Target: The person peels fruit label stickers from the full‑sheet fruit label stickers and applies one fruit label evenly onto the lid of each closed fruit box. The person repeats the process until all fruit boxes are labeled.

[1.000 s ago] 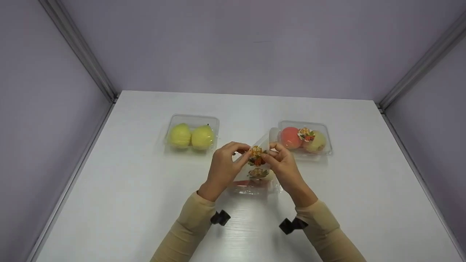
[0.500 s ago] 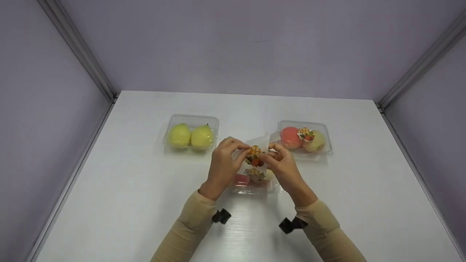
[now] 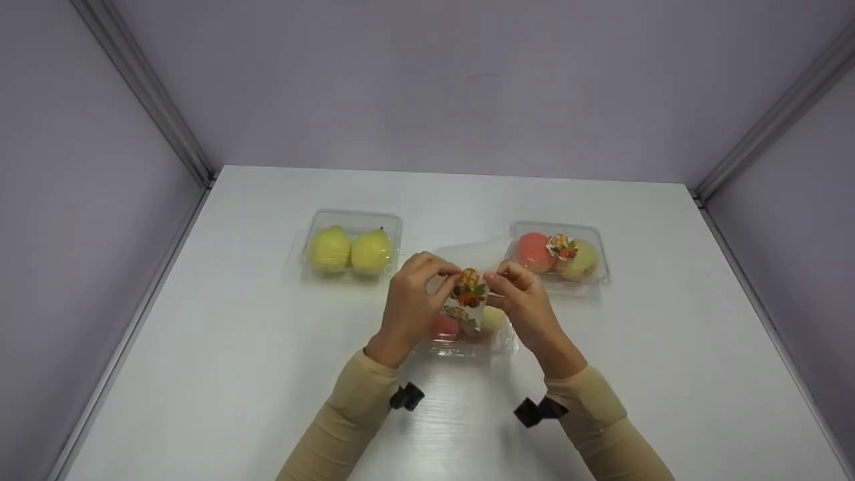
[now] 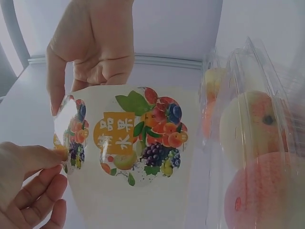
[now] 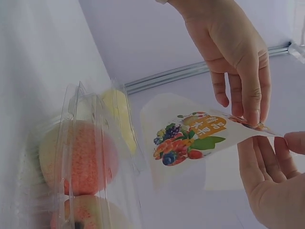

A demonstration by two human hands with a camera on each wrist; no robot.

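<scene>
Both the left hand [image 3: 409,298] and right hand [image 3: 528,307] pinch the sticker sheet [image 3: 465,298], stretched left-to-right between them.

Two arms w/ long, close-fitting sleeves, plain beige/tan knit, no print or logo seen. Left sleeve [image 3: 337,427] and right sleeve [image 3: 611,431] both run to the wrist, cuffs end just short of the hands. Left hand [image 3: 409,304] and right hand [image 3: 528,308] bare: no gloves, rings or watch visible. Small black device strapped under each wrist, blocky w/ angled faces, matte: left wrist cam [image 3: 406,397], right wrist cam [image 3: 540,411], both just above the table [image 3: 234,374]. Straps themselves hidden by the cuffs. Nails short, unpainted as far as wrist views show. No cables seen.
</scene>
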